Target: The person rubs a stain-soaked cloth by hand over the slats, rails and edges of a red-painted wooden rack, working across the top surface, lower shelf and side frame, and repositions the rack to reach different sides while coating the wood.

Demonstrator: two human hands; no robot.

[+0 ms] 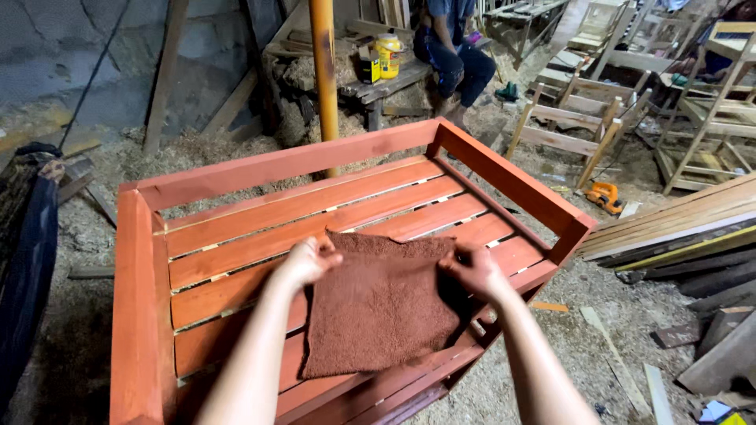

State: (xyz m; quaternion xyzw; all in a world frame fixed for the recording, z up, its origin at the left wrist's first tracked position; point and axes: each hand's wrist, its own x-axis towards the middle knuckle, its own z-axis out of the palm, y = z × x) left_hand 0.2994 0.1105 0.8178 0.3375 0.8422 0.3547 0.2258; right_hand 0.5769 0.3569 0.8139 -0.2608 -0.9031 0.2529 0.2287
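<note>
1. The left hand [305,261] and right hand [475,270] each pinch closed on an upper corner of a reddish-brown cloth [379,308].
2. The cloth hangs spread over the slats of a red-stained wooden bench frame [299,208].
3. Keeping both corners taut and level should help the cloth lie flat, without bunching.

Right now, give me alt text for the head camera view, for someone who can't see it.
Two hands, left and right, hold a brown cloth by its top corners over a red-stained slatted bench. Around it is a sawdust-strewn workshop with an orange pole, unfinished chairs and a seated person.
</note>
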